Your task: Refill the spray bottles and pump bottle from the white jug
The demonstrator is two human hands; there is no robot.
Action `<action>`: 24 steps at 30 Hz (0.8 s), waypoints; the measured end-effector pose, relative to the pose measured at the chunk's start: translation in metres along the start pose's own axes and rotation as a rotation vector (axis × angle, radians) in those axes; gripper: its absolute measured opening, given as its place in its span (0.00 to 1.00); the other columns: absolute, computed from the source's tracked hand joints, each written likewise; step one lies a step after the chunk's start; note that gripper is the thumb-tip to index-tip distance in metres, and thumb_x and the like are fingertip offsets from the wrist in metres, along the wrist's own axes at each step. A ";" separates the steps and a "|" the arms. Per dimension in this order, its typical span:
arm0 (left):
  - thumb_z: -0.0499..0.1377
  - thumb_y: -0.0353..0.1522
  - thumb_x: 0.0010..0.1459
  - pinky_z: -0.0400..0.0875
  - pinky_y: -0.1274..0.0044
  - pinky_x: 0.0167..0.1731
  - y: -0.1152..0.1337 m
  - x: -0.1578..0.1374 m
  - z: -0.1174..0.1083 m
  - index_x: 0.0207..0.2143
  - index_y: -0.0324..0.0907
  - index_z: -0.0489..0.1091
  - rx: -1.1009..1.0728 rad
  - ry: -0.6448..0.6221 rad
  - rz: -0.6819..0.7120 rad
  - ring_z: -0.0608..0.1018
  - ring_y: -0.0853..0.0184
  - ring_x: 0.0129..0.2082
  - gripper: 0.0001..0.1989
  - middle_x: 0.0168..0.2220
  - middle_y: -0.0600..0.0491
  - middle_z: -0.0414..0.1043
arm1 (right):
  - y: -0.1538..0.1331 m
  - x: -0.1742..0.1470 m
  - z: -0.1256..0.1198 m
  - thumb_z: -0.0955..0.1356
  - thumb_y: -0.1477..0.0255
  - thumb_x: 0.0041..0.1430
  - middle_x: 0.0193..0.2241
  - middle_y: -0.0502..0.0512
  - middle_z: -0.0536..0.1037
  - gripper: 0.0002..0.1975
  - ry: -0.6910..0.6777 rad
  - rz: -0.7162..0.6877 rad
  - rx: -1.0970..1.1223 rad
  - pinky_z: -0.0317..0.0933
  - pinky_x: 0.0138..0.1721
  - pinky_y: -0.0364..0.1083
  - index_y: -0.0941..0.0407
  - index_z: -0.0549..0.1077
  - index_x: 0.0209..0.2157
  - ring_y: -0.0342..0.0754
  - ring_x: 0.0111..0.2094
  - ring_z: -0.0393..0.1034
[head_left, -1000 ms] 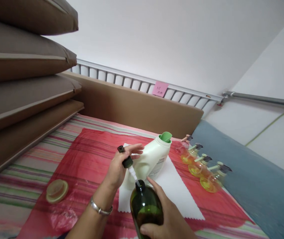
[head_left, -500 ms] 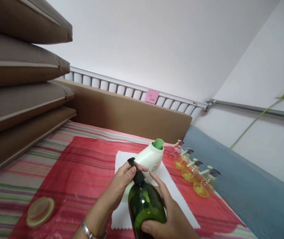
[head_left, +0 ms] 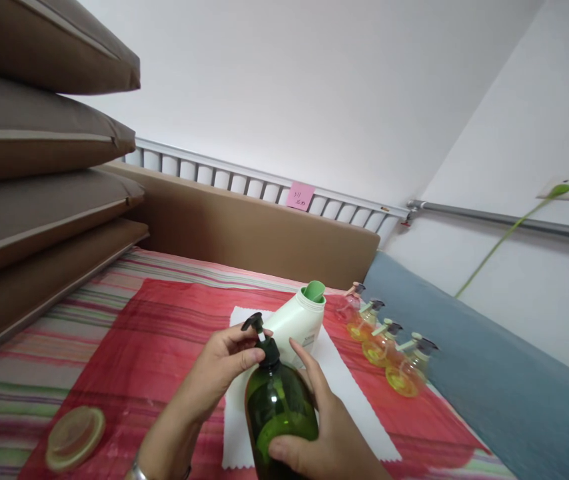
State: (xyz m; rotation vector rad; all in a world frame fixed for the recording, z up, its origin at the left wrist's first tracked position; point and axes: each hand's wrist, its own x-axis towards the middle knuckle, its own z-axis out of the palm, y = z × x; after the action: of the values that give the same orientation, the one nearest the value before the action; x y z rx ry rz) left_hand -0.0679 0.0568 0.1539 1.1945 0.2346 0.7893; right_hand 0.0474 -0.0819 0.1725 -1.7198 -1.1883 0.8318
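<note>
A dark green see-through pump bottle (head_left: 278, 400) with liquid inside stands tilted close in front of me. My right hand (head_left: 327, 423) wraps its body from the right, the thumb across the front and the index finger raised along the shoulder. My left hand (head_left: 217, 367) pinches the black pump head (head_left: 268, 352) at its collar, thumb in front, other fingers partly hidden behind. A white stem shows below the nozzle. Just behind, a large pale bottle (head_left: 297, 320) leans, with a green piece (head_left: 314, 291) in its open mouth. A white sheet (head_left: 237, 447) with a scalloped edge lies under both.
Several small clear pump bottles (head_left: 379, 345) with coloured liquid line the right side of the red cloth (head_left: 164, 347). A round, pale yellowish lid (head_left: 75, 437) lies at the front left. Stacked brown cushions (head_left: 39, 193) rise at left; a brown board (head_left: 244, 227) stands behind.
The green bottle and both hands have shifted slightly left in view. My left hand has changed its grip on the pump head, whose nozzle now stands higher and shows a white stem.
</note>
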 end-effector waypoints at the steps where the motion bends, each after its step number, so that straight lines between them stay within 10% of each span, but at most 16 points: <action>1: 0.65 0.34 0.44 0.65 0.74 0.40 0.002 -0.002 -0.002 0.38 0.42 0.76 0.022 -0.023 0.004 0.73 0.61 0.38 0.15 0.34 0.50 0.76 | -0.001 0.000 0.001 0.71 0.77 0.33 0.50 0.58 0.68 0.54 -0.006 0.005 0.005 0.61 0.47 0.53 0.52 0.40 0.60 0.54 0.44 0.68; 11: 0.66 0.37 0.44 0.65 0.71 0.44 0.007 -0.006 -0.002 0.42 0.42 0.74 0.112 0.054 0.089 0.72 0.56 0.43 0.20 0.40 0.48 0.74 | 0.000 0.007 0.012 0.71 0.77 0.33 0.53 0.58 0.65 0.54 0.027 -0.029 0.000 0.56 0.52 0.54 0.51 0.40 0.61 0.56 0.51 0.63; 17: 0.62 0.35 0.51 0.60 0.69 0.50 0.003 -0.007 -0.013 0.55 0.48 0.61 -0.138 -0.125 0.023 0.71 0.60 0.47 0.28 0.45 0.48 0.72 | -0.002 0.008 0.018 0.72 0.75 0.35 0.55 0.60 0.64 0.53 0.058 -0.081 0.054 0.54 0.54 0.55 0.52 0.41 0.61 0.55 0.54 0.60; 24: 0.69 0.31 0.39 0.65 0.78 0.35 0.008 -0.005 -0.011 0.43 0.45 0.66 -0.079 0.135 0.177 0.73 0.66 0.34 0.26 0.30 0.55 0.70 | -0.010 0.013 0.028 0.72 0.77 0.33 0.56 0.58 0.63 0.54 0.122 -0.069 -0.042 0.50 0.56 0.57 0.49 0.43 0.61 0.57 0.56 0.57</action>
State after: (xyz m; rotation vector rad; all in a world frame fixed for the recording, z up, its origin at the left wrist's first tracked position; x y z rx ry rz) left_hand -0.0807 0.0629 0.1564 1.0990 0.2084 1.0267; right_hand 0.0232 -0.0605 0.1693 -1.7277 -1.1830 0.6556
